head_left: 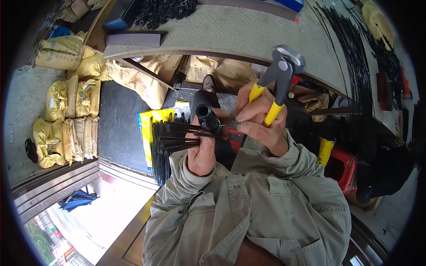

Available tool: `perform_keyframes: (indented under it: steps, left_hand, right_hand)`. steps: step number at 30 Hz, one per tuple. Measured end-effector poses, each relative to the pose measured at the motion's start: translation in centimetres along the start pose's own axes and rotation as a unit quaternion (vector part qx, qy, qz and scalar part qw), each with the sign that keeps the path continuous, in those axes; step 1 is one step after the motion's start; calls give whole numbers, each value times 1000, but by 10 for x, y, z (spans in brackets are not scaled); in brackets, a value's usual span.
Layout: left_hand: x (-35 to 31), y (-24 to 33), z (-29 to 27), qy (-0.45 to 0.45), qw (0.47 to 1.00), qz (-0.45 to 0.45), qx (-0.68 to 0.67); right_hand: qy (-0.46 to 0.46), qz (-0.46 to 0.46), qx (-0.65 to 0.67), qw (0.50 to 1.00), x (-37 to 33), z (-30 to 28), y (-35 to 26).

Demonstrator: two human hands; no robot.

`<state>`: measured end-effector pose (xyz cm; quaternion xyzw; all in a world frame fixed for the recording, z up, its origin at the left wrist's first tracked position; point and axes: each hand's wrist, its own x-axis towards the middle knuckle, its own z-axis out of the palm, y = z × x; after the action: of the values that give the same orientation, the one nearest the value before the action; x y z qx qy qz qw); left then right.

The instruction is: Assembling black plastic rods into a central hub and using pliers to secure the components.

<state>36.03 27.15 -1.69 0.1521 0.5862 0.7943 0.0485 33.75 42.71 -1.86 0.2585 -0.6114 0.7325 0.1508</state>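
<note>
From my feed, my left hand (pixel 202 150) is clenched around a short black tubular hub (pixel 207 116) with a fan of thin black metal ribs (pixel 175 135) splaying out to the left of it. That hub is my landmark. Just right of it, my right hand (pixel 259 122) is wrapped around the yellow-sleeved handles of grey steel end-cutting pincers (pixel 279 75), whose head points up and away from the hub; I cannot tell whether the jaws stand shut. The fingertips of that hand also pinch at a thin red piece (pixel 235 131) touching the hub's right side.

I judge the hub assembly light but awkward: the ribs look stiff yet springy, thin enough to bend or snag, and smooth enough to slide. The solid tube is the safe place to hold, as it is held now, not the ribs. The pincers look heavier, hard and rigid, with grippy plastic sleeves.

Above the hub runs a pale wooden bench (pixel 222 35) with a rough grain; further right of it lie long bundles of black rods (pixel 355 66). Left of the hub, soft yellow sacks (pixel 66 119) are stacked.
</note>
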Motion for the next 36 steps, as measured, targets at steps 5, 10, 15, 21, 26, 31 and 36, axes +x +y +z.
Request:
perform_keyframes:
  steps: [5,10,15,21,26,31,36]
  left_hand:
    - [-5,0,-2,-8,999,-31,-20]
    - [-4,6,5,26,999,-23,-13]
    - [-2,3,1,17,1000,-24,10]
    - [-2,-5,-6,-6,1000,-1,-5]
    - [0,-5,-10,37,999,-23,20]
    - [-5,-12,-32,17,998,-31,-60]
    - [-3,-12,-31,-20,999,-33,31]
  right_hand:
    - [-14,-35,-20,999,4,7,2]
    - [-32,-9,-17,999,2,12,1]
    - [-30,-34,-14,999,6,14,8]
    - [-83,-64,-41,994,12,9,6]
    - [-87,-14,-110,990,16,13,-3]
    - [-173,-49,-446,877,6,-15,-31]
    - [-281,-58,-606,742,1,-36,-55]
